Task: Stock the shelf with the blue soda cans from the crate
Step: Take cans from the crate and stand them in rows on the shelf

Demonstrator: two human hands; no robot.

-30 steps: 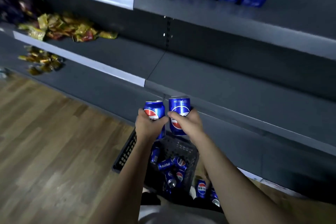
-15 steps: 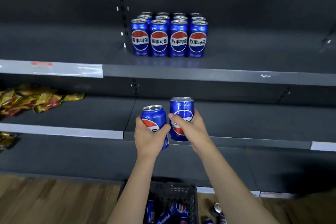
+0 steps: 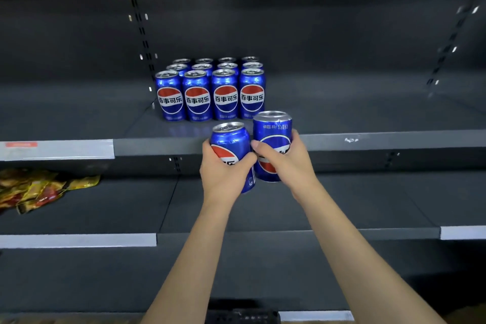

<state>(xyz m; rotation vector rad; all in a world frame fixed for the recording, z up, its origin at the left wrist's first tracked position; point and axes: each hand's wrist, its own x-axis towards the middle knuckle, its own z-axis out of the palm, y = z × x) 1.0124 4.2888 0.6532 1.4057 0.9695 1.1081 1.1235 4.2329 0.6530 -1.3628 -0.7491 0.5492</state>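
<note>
Rising since a moment ago, both hands now reach the edge of the shelf [image 3: 368, 139] where twelve stocked cans [image 3: 210, 95] stand in rows. The left hand [image 3: 223, 173] has its fingers wrapped round one blue can [image 3: 231, 139]; the right hand [image 3: 284, 158] grips another can [image 3: 273, 126] (logo upside down), touching the first. The crate [image 3: 242, 317] has nearly slipped from sight below. Snack packets [image 3: 39, 189] lie on the dark lower shelf at left.
</note>
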